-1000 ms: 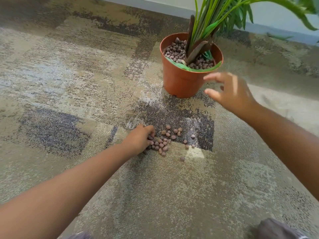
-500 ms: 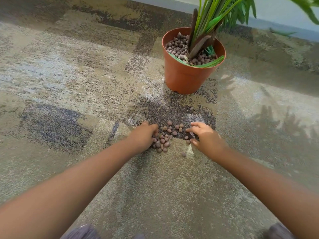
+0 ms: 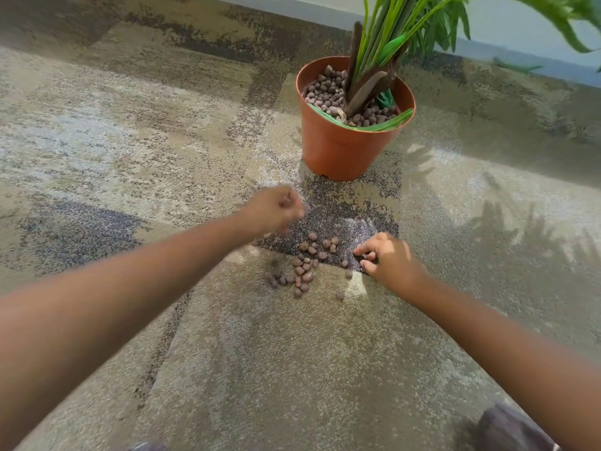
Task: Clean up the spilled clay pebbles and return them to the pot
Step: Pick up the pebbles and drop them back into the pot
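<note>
Several brown clay pebbles lie scattered on the carpet in front of an orange plastic pot. The pot holds a green plant and is filled with more pebbles. My left hand is lifted above the carpet, blurred, closed in a fist between the spill and the pot; what it holds is hidden. My right hand rests on the carpet at the right edge of the spill, fingertips pinching at pebbles there.
Patterned beige and grey carpet covers the floor. A pale wall with a grey baseboard runs behind the pot. Long green leaves hang over the upper right. A dark knee shows at the bottom right.
My left hand has left the pebble pile and risen toward the pot, closed. My right hand came down from near the pot to the spill and stays at its right edge.
</note>
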The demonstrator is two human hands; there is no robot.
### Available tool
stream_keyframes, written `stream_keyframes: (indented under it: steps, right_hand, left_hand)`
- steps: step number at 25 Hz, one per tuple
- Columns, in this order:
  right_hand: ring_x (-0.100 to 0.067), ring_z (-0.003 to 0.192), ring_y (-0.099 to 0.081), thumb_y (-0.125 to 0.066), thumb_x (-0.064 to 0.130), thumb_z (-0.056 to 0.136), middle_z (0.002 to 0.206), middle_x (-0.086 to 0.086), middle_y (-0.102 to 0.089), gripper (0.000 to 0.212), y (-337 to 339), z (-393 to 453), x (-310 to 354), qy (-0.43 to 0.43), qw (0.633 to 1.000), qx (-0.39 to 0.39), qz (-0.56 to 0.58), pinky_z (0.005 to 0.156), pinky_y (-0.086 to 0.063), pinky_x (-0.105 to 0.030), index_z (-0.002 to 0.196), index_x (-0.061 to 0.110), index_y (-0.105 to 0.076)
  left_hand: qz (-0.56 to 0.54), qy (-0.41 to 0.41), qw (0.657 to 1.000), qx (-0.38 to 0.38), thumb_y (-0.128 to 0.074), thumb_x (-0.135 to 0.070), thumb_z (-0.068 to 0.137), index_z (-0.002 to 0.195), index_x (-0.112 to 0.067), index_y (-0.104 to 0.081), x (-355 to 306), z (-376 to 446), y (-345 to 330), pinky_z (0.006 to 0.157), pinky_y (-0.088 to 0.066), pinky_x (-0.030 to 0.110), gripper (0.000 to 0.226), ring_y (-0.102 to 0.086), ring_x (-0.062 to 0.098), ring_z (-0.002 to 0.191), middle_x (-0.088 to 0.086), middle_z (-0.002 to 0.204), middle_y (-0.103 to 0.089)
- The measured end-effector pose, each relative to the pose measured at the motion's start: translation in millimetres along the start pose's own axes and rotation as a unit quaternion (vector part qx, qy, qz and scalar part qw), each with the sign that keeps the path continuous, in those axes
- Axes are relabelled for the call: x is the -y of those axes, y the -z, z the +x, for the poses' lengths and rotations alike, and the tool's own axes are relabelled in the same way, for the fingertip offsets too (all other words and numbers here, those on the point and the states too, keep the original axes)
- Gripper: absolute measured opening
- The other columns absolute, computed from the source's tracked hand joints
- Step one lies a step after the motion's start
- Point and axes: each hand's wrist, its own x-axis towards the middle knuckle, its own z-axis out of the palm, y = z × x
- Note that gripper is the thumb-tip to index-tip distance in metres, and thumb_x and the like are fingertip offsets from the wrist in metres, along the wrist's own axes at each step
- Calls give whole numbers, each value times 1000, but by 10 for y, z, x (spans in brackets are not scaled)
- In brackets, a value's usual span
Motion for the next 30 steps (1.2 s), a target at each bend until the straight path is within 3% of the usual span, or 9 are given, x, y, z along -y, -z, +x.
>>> stream_keyframes:
  steps: [4, 7, 11, 16, 19, 21, 24, 27, 30]
  right_hand:
    - [-10, 88, -54, -61, 14, 86, 116, -2, -57, 26, 44, -49, -10, 16, 1000, 20, -2, 67, -41, -11, 111, 21, -64]
    - [-11, 90, -56, -59, 17, 88, 118, -3, -56, 23, 88, -50, 27, 10, 999, 30, 10, 68, -47, -16, 111, 21, -63]
    - [-13, 85, -60, -60, 15, 87, 111, -5, -60, 24, 151, -10, 28, -6, 999, 11, 33, 57, -51, -17, 110, 21, -59]
    - [-21, 77, -67, -59, 17, 89, 115, -5, -62, 33, 186, -72, 31, -4, 999, -11, 37, 57, -56, -25, 122, 21, -55]
    - [-21, 95, -65, -54, 22, 92, 133, -2, -55, 38, 166, -85, 101, 25, 999, -38, 18, 74, -50, -24, 129, 21, -51]
    - [-16, 114, -56, -52, 20, 93, 141, 1, -47, 43, 123, -11, 196, 27, 999, -36, 15, 86, -42, -21, 135, 24, -45]
    - [-15, 113, -57, -50, 13, 94, 143, 5, -43, 47, 57, 138, 376, 41, 999, 6, 10, 89, -47, -24, 137, 30, -41]
    - [-19, 121, -48, -47, 13, 95, 140, -1, -46, 38, -30, 226, 471, 83, 996, 30, -17, 102, -41, -31, 132, 22, -49]
    - [-22, 110, -49, -49, 20, 93, 123, -3, -54, 26, -129, 192, 487, 52, 997, -2, -50, 95, -45, -38, 117, 20, -61]
  left_hand:
    - [-183, -94, 974, -90, -57, -12, 86, 84, -12, -50, -973, 422, 397, 63, -55, 23, 6, -55, 16, 80, 9, 102, -56]
    - [-234, -84, 962, -114, -55, -23, 88, 103, -10, -49, -1325, 638, 467, 65, -57, 24, 21, -54, 15, 78, 3, 93, -50]
    - [-94, -32, 983, -155, -53, -21, 89, 115, -10, -47, -864, 632, 444, 70, -55, 30, 28, -57, 17, 82, 7, 104, -54]
    - [189, -67, 977, -73, -44, -30, 92, 128, -23, -44, 289, 211, 369, 74, -48, 29, 36, -53, 15, 97, 5, 134, -47]
    - [258, -56, 964, -28, -39, -28, 93, 135, -28, -35, 676, 120, 169, 102, -33, 50, 42, -32, 20, 130, -4, 149, -23]
    - [278, -63, 958, -38, -38, -26, 93, 138, -27, -29, 790, 77, -4, 109, -14, 47, 46, -13, 19, 138, -5, 151, -16]
    - [275, -87, 956, -46, -43, -26, 91, 139, -27, -25, 786, 30, -291, 108, -9, 42, 51, -11, 18, 138, -5, 150, -19]
    - [243, -128, 960, -47, -50, -18, 89, 136, -26, -33, 647, 41, -560, 107, -22, 41, 51, -27, 16, 134, -5, 144, -34]
    - [226, -168, 958, -58, -53, -8, 85, 123, -21, -52, 538, 106, -661, 95, -38, 32, 40, -51, 18, 113, 0, 125, -56]
